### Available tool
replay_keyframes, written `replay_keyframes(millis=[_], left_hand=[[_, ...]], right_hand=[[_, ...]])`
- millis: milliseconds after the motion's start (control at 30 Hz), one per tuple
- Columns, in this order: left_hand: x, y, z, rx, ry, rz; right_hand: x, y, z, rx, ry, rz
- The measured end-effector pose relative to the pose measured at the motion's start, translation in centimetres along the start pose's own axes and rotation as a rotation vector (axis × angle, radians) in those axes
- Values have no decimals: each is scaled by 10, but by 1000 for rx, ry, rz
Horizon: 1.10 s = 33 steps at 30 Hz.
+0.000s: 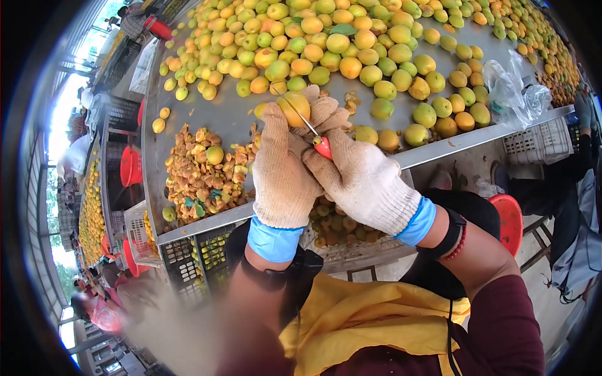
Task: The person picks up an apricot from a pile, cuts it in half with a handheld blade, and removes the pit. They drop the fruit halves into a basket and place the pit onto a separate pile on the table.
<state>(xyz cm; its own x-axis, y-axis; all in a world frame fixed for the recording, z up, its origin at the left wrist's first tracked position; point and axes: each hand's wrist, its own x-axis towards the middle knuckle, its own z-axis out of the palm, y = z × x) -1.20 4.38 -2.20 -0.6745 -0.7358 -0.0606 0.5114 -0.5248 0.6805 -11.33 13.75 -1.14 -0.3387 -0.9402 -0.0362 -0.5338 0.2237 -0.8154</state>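
My left hand (282, 169), in a stained knit glove over a blue cuff, closes around a yellow-orange apricot (293, 113). A small knife (322, 148) with a red handle is gripped in my gloved right hand (370, 178). Its thin blade points up and to the left, lying across the front of the apricot. Both hands meet over the near edge of a metal table (433, 143). Left of them lies a heap of cut apricot pieces (204, 175) with a few green leaves. Whole apricots (282, 41) are piled beyond my hands.
A clear plastic bag (517, 91) lies at the table's right edge. Below the edge, a crate of apricots (342, 225) stands before my lap. A red stool (506, 219) is at my right, with another person's dark-clothed legs (533, 188) beyond. Red basins (130, 166) stand at left.
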Motion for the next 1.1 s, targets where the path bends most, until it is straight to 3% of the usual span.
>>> replay_keyframes(millis=[100, 167, 300, 367, 500, 567, 600, 667, 700, 767, 867, 1000, 1100], left_hand=[[1, 9, 1, -6, 56, -28], [3, 21, -7, 430, 5, 82], [4, 11, -11, 364, 34, 42], [6, 8, -13, 126, 147, -9], [1, 10, -8, 267, 206, -45], [0, 8, -12, 775, 5, 180], [-1, 9, -11, 774, 3, 180], [-1, 12, -11, 230, -23, -37], [-1, 12, -12, 227, -21, -34], [0, 9, -14, 57, -116, -75], [-3, 11, -6, 49, -109, -78], [-4, 23, -13, 146, -92, -86], [2, 32, -25, 182, -33, -26]], right_hand=[[-4, 5, -11, -46, 56, -93], [-6, 9, -11, -118, 67, -152], [-6, 12, -9, -318, 50, -126], [-2, 19, -1, -329, 57, -123], [-2, 25, 0, -394, 6, -138], [-3, 31, 2, -13, 51, -191], [-4, 30, 1, -15, 53, -190], [-8, 26, 0, 393, -126, -18], [-9, 25, 0, 390, -130, -19], [-10, 23, 2, 673, -266, 176], [-14, 18, 0, 909, -325, 233], [-15, 19, -10, 925, -443, 354], [-14, 23, -18, 947, -150, 113]])
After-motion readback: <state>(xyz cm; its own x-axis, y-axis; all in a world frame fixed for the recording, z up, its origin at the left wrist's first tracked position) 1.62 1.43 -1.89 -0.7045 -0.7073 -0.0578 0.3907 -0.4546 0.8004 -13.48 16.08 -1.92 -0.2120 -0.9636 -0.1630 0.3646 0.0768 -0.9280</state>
